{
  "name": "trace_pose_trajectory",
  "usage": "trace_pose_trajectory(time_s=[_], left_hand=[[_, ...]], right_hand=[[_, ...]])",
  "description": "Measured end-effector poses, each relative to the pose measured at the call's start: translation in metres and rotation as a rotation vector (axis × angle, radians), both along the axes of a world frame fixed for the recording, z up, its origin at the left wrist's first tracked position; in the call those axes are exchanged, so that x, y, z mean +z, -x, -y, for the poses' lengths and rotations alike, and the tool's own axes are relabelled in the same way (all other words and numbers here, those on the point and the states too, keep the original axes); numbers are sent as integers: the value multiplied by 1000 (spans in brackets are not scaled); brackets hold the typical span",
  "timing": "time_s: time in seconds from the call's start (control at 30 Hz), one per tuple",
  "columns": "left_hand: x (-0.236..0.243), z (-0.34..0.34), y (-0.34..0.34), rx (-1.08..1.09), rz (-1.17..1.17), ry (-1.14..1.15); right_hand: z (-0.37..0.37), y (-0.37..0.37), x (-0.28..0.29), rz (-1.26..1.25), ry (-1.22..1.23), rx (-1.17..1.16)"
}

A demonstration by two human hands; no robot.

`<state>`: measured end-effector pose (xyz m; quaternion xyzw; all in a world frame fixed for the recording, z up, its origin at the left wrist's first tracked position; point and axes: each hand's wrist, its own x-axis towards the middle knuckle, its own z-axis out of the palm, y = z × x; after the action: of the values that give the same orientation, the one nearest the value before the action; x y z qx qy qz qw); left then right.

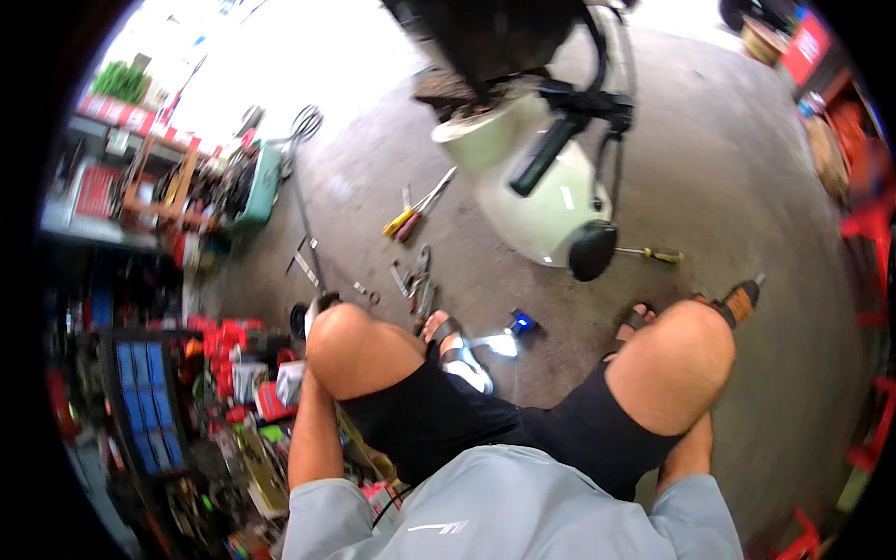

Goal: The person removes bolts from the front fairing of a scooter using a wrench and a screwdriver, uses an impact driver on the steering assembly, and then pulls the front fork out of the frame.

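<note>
Fingers are hidden behind the knees (702,336); whether they spread or pinch cannot be told. Above the floor (793,420) stands the pale scooter front (523,226); the orange-brown tool (742,301), showing beside the right knee, is probably steadiest gripped behind its metal tip (761,278).

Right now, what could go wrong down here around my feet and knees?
You might step on the pliers-like tool near your left sandal; your toes are bare. The yellow-handled screwdriver ahead of your right foot could roll underfoot. A turn might knock the orange-and-black tool beside your right knee; I can't tell whether it's held.
</note>
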<state>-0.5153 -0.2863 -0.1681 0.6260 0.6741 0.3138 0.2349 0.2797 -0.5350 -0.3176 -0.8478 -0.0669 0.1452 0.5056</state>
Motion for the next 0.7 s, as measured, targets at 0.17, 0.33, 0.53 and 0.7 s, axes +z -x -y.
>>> trace_pose_trajectory(time_s=[0.17,0.33,0.53,0.7], left_hand=[[155,21,-32,191,236,-130],[272,14,-97,78,266,-373],[339,8,-260,-584,104,-490],[336,58,-350,-913,-17,-620]], right_hand=[[4,-40,75,1,-146,150],[-42,-52,206,35,-254,431],[-96,-24,349,140,-336,764],[-127,28,393,172,-363,942]])
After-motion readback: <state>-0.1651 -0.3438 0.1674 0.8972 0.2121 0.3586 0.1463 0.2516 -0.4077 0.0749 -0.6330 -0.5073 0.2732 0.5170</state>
